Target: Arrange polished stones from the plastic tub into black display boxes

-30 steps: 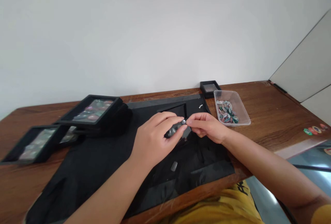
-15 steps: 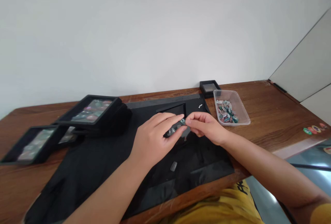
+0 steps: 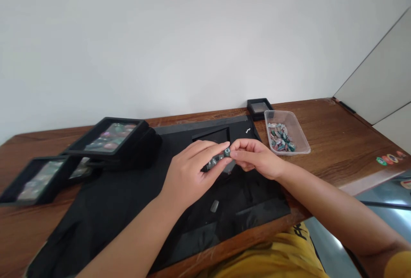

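Observation:
My left hand [image 3: 192, 167] is closed around a short dark strip with several glossy grey-teal press-on nails [image 3: 212, 163] along it, held just above the black mat [image 3: 128, 203]. At the strip's right end, my right hand [image 3: 253, 158] pinches with thumb and fingertips at a teal press-on nail [image 3: 227, 151] with a pale ring-shaped mark. My fingers cover part of the strip. Behind the hands lies an open black frame [image 3: 227, 134], partly hidden. A small grey translucent piece [image 3: 214, 206] rests on the mat nearer to me.
On the right, a clear plastic tub [image 3: 302, 137] holds several pink, teal and silvery nails. A small black box [image 3: 259, 107] stands behind it. Black window-lidded cases [image 3: 105, 136] are stacked at left, with another case [image 3: 35, 183] beside them. Round stickers [image 3: 390, 159] mark the table's right edge.
The view has shifted slightly. Both hands stay together at the strip, and the ringed teal nail shows a little more clearly between the fingertips.

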A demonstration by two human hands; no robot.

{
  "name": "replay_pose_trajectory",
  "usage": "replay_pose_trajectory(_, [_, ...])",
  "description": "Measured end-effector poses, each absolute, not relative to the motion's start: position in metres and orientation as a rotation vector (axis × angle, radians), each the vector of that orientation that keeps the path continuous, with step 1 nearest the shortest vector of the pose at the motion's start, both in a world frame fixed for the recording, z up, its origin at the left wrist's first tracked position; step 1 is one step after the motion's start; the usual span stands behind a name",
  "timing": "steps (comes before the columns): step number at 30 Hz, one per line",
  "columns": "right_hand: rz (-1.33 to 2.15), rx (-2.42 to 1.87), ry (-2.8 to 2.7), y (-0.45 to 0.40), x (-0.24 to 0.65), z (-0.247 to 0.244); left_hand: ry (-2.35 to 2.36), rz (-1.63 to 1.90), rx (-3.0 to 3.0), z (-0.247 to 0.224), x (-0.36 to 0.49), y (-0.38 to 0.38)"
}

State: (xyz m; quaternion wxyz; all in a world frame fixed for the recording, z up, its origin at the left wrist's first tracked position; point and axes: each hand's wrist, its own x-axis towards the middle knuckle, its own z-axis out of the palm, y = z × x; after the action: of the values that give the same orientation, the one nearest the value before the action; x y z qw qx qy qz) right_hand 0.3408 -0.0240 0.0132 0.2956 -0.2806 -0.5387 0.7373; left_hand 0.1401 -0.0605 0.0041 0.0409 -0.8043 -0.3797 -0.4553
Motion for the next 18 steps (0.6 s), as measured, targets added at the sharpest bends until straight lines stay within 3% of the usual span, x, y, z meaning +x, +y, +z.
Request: replay_pose_trajectory(18, [2.012, -0.693, -1.421, -0.0255, 0.3411, 0.0108, -1.081, -1.469, -2.417, 0.0137, 0.138, -0.062])
